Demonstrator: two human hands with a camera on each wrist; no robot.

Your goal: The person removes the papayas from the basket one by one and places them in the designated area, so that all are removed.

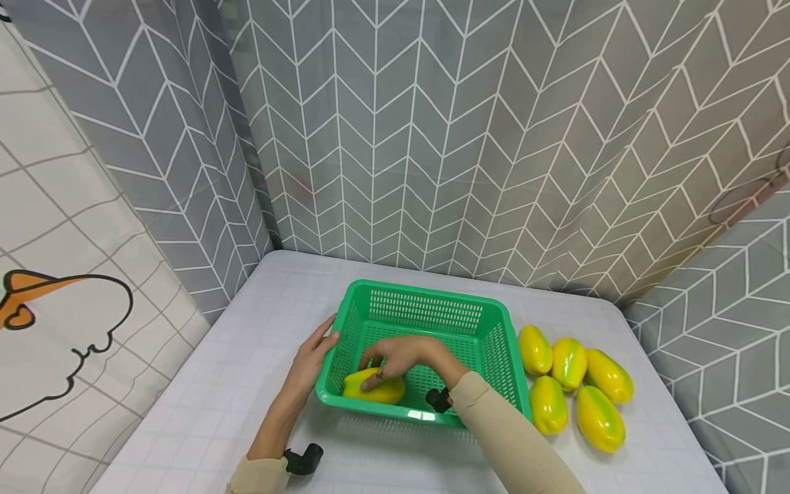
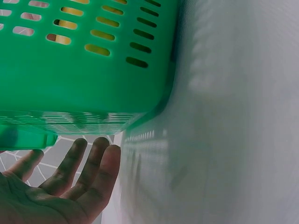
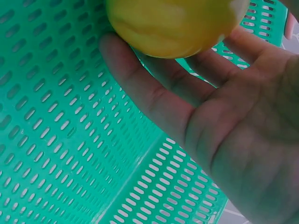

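Note:
A green plastic basket (image 1: pixel 426 291) with slotted walls stands on the table. Inside its near left corner lies a glossy yellow-green papaya (image 1: pixel 385 392). My right hand (image 1: pixel 395 357) reaches into the basket and holds this papaya, thumb on its near side; in the right wrist view the fingers (image 3: pixel 154 100) curve round the fruit (image 3: pixel 177 28). At the basket's left side, my left hand (image 1: pixel 311 353) touches the rim. The left wrist view shows that hand's fingers (image 2: pixel 93 172) loosely extended beside the basket wall (image 2: pixel 84 84).
Several more papayas (image 1: pixel 569 363) lie grouped on the table right of the basket. The white-covered table (image 1: pixel 271 309) meets grey chevron curtains (image 1: pixel 395 137) at the back. Black wrist-camera mounts (image 1: pixel 304 458) sit on both wrists.

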